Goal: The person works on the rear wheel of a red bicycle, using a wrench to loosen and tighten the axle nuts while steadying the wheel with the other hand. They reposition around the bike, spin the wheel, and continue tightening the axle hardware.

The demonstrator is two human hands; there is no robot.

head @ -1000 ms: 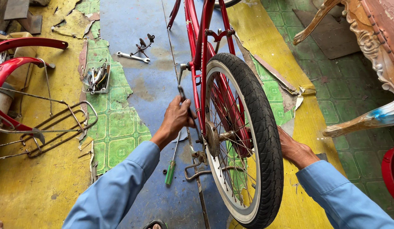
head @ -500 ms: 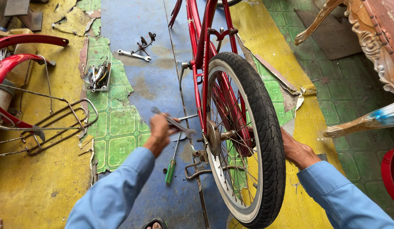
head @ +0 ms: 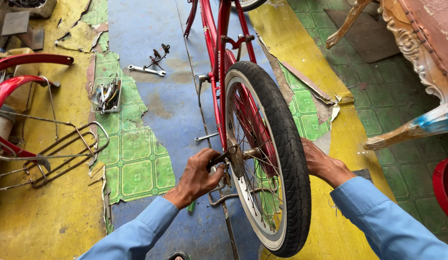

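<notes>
Red bicycle's one rear wheel [head: 270, 159]: left hand [head: 199, 176] has dropped, now clamped on axle tool [head: 218, 159]; right hand [head: 320, 162] grips tyre.

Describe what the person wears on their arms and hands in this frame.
Both arms are in long light-blue shirt sleeves, each ending in a plain cuff at the wrist. The left hand and right hand are bare: no gloves, and no watch or ring shows.

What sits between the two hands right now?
In the head view, the rear wheel of the red bicycle stands between them: left hand at the hub side, right hand behind the tyre.
</notes>
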